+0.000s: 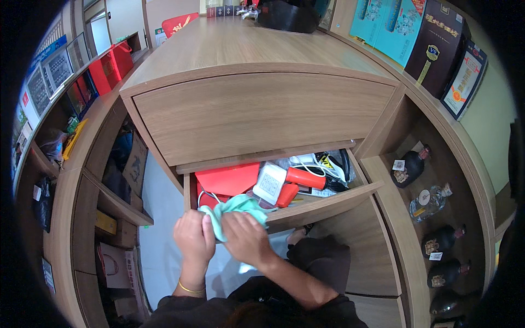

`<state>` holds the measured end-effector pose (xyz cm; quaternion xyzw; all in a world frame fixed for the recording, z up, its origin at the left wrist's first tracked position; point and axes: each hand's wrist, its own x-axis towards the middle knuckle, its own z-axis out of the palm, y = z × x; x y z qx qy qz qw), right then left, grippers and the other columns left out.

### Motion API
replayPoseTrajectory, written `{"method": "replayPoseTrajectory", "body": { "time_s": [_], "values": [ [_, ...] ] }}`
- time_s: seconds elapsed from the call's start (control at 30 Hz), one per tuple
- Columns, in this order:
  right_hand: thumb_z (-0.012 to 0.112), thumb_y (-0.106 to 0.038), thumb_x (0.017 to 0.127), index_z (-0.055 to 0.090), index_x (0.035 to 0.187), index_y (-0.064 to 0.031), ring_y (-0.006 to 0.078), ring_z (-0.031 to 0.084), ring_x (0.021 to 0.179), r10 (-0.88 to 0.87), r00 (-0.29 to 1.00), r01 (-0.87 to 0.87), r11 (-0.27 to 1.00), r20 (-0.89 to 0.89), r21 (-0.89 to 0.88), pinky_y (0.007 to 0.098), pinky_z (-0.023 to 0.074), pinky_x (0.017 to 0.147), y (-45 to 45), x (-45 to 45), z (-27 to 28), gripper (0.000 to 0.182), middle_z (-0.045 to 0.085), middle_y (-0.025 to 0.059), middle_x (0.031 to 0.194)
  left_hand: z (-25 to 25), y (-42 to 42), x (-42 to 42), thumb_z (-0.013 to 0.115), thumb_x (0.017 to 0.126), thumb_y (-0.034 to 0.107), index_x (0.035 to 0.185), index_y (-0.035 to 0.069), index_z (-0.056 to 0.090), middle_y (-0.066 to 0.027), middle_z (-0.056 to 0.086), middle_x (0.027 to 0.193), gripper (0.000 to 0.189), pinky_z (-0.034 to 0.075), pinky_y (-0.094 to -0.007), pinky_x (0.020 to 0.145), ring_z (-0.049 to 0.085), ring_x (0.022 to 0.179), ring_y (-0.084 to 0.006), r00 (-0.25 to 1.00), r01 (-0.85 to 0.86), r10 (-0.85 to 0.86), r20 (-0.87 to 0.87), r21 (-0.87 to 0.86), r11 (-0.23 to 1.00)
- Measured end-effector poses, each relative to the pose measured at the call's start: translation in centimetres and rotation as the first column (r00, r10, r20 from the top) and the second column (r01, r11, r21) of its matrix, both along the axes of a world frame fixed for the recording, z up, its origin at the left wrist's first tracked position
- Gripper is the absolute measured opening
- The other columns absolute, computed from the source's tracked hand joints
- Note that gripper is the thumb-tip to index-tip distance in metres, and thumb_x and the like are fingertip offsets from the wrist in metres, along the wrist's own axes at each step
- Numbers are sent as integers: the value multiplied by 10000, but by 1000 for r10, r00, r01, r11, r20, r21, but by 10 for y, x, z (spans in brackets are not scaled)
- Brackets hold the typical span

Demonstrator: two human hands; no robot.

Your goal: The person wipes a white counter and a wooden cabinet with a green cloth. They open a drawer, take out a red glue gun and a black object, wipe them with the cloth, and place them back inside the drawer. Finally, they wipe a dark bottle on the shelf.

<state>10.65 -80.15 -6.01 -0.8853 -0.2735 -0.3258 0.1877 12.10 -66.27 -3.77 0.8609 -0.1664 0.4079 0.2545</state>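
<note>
A pale green cloth is bunched over the near left edge of an open wooden drawer. My right hand grips the cloth from above, its fingers bent over the drawer front. Beside it, my left hand is curled at the drawer's near left corner, the thumb close to the cloth. What its fingers close around is hidden. Inside the drawer lie a red packet, a white box with printing, a red-orange cylinder, a smaller red object, and white cords.
Above is a closed drawer front under a wooden countertop. Bottles stand in the right shelf, boxes above them. At left is shelving with a red bag. Pale floor lies below.
</note>
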Motion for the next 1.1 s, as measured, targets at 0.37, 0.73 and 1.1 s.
{"method": "replayPoseTrajectory", "body": {
  "time_s": [0.37,0.73,1.1],
  "values": [
    [528,-288,821,520,1183,31,401,447,1140,-617,785,590,718,-56,370,484,307,1008,-268,-1,-45,483,524,223,1187,-13,-5,9,681,713,182,601,116,508,-17,465,554,216,345,-319,466,481,498,-187,988,-107,88,124,157,982],
    [419,-473,899,536,1133,16,376,456,1064,-460,874,398,862,155,315,510,287,936,-88,4,-47,554,539,184,1103,-29,0,13,652,704,120,616,92,474,-16,478,543,200,279,-330,442,439,454,-200,959,-68,41,279,88,994],
    [544,-327,833,568,1061,-2,335,530,966,-222,975,221,973,9,68,460,362,854,-71,6,-42,398,579,169,999,-29,12,9,595,755,88,617,86,506,-36,529,560,164,289,-319,449,479,463,-182,962,60,-83,259,96,994]
  ]
}}
